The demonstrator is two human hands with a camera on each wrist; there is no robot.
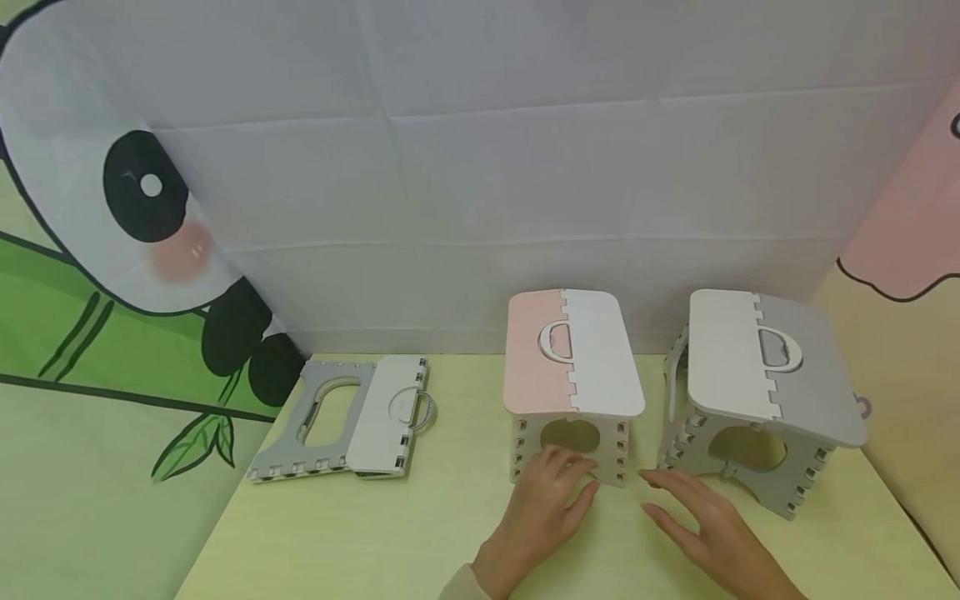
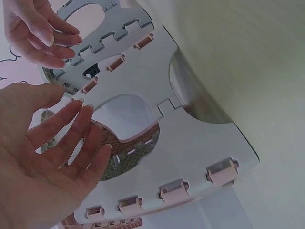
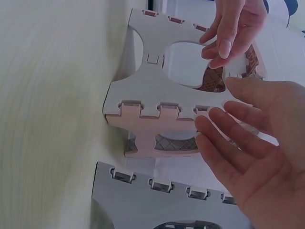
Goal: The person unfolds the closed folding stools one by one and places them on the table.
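A pink and white folding stool stands unfolded by the back wall, its handle raised on the seat. Just in front of its near leg panel is my left hand, fingers loosely bent and holding nothing. My right hand hovers between this stool and a grey and white folding stool, thumb and fingers spread apart with nothing in them. That second stool also stands unfolded, turned at an angle. In the right wrist view my right palm faces the pink stool's hinged side.
Further left, another grey and white folding stool lies flat and partly folded on the pale yellow table. A white sheet with cartoon prints hangs behind the table.
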